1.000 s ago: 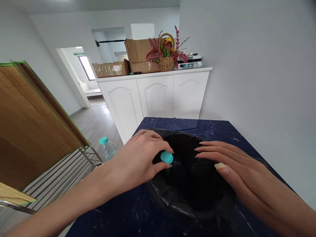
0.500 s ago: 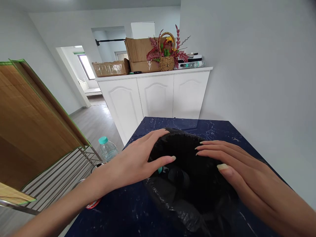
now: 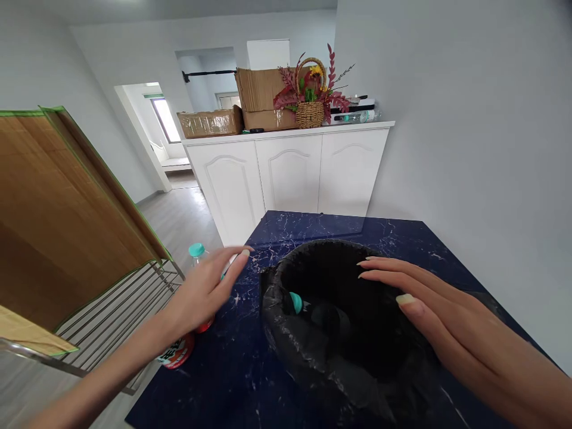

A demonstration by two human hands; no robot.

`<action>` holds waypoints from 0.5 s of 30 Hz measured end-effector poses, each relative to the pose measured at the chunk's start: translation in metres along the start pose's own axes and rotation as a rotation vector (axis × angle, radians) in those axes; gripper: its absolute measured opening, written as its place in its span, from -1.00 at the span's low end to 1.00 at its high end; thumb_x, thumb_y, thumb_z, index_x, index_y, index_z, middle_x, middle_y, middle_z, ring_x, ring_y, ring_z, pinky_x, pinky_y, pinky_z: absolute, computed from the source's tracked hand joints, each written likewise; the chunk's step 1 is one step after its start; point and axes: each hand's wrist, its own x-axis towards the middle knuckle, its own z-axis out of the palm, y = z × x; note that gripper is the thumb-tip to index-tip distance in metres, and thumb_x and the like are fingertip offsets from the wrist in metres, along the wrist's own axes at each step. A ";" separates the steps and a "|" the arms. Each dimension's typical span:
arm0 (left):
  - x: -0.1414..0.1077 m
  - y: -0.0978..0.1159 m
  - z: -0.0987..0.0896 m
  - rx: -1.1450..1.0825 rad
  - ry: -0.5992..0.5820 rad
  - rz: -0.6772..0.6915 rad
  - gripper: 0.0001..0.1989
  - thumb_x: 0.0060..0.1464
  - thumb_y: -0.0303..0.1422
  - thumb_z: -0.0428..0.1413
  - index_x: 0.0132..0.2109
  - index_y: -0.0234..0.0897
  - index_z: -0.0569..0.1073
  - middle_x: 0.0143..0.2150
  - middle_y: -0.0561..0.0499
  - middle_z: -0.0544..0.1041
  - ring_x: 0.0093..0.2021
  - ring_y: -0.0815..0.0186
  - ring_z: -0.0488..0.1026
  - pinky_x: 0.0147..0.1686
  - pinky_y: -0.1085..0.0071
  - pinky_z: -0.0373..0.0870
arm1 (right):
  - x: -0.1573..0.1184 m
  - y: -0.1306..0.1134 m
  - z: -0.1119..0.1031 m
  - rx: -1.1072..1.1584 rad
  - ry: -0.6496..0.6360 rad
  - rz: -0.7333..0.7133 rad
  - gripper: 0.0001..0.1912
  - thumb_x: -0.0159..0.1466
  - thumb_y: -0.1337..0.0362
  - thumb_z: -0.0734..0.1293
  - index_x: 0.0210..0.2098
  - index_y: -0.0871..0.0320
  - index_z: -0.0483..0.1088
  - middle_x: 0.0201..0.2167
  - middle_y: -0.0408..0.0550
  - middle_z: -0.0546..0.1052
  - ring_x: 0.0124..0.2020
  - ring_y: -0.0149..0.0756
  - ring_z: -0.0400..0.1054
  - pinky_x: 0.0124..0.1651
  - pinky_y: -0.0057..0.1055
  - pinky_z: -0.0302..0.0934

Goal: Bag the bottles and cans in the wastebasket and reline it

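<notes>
The left hand (image 3: pixel 217 283), thumb and fingers parted, is beside a teal-capped bottle (image 3: pixel 196 252); whether they touch is hidden. The right hand (image 3: pixel 447 313), unclenched, lies over the right edge of the black-lined bin (image 3: pixel 286 333) on the tabletop (image 3: pixel 241 372). Inside, a teal cap (image 3: pixel 295 302) sits near the left wall, apart from both.

Left forearm (image 3: pixel 120 357) slanting up from the lower left, left hand (image 3: pixel 204 292) left of centre, thumb (image 3: pixel 235 273) and fingers reaching upward right, a gap between, right hand (image 3: pixel 447 310) lower right, fingers outstretched leftward, thumb apart below
</notes>
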 end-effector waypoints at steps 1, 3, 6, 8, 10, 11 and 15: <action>0.003 -0.010 -0.005 0.088 0.081 0.007 -0.48 0.47 0.00 -0.11 0.24 -0.21 0.52 0.27 -0.19 0.58 0.30 -0.04 0.48 0.34 -0.05 0.35 | 0.000 0.000 0.000 0.002 0.002 -0.004 -0.57 0.58 0.04 0.11 0.37 -0.21 0.31 0.43 -0.21 0.39 0.44 -0.07 0.28 0.41 0.05 0.31; 0.007 -0.033 -0.012 0.274 0.199 -0.004 -0.47 0.41 0.01 -0.03 0.27 -0.23 0.47 0.34 -0.25 0.49 0.39 -0.14 0.36 0.40 -0.13 0.22 | 0.000 -0.001 0.000 0.004 -0.005 -0.007 -0.57 0.58 0.04 0.11 0.37 -0.20 0.31 0.43 -0.19 0.39 0.44 -0.06 0.28 0.42 0.06 0.30; 0.007 -0.068 -0.017 0.413 0.146 -0.177 -0.37 0.37 0.02 -0.05 0.35 -0.31 0.38 0.37 -0.37 0.44 0.37 -0.27 0.35 0.33 -0.22 0.25 | -0.001 -0.001 0.000 0.000 -0.021 -0.004 -0.56 0.58 0.04 0.12 0.39 -0.19 0.28 0.45 -0.17 0.36 0.45 -0.05 0.26 0.43 0.09 0.28; 0.005 -0.083 -0.015 0.394 0.039 -0.289 -0.33 0.38 0.03 -0.11 0.38 -0.35 0.35 0.28 -0.39 0.52 0.23 -0.26 0.49 0.21 -0.15 0.39 | -0.001 -0.001 0.000 -0.008 -0.031 -0.004 -0.55 0.58 0.04 0.12 0.40 -0.20 0.27 0.45 -0.17 0.35 0.46 -0.04 0.25 0.42 0.09 0.28; 0.002 -0.088 -0.013 0.352 -0.025 -0.337 -0.36 0.41 0.03 -0.15 0.37 -0.29 0.35 0.19 -0.31 0.61 0.07 -0.19 0.60 0.06 -0.03 0.49 | -0.001 0.000 0.000 -0.011 -0.030 -0.010 -0.55 0.58 0.05 0.12 0.40 -0.19 0.28 0.44 -0.16 0.37 0.45 -0.03 0.26 0.42 0.09 0.30; 0.001 -0.087 -0.011 0.335 -0.029 -0.338 -0.39 0.41 0.03 -0.15 0.36 -0.24 0.37 0.15 -0.25 0.64 0.01 -0.15 0.63 0.00 0.03 0.52 | 0.000 0.000 0.000 -0.012 -0.029 -0.012 -0.55 0.58 0.05 0.12 0.39 -0.19 0.30 0.44 -0.16 0.38 0.45 -0.02 0.27 0.41 0.08 0.30; 0.001 -0.060 -0.020 0.271 0.127 -0.263 -0.48 0.41 0.01 -0.06 0.30 -0.18 0.42 0.07 -0.16 0.69 -0.05 -0.08 0.66 -0.05 0.09 0.56 | 0.001 -0.002 -0.002 -0.023 -0.024 -0.016 -0.56 0.58 0.05 0.12 0.38 -0.17 0.32 0.43 -0.14 0.38 0.44 -0.03 0.28 0.41 0.06 0.32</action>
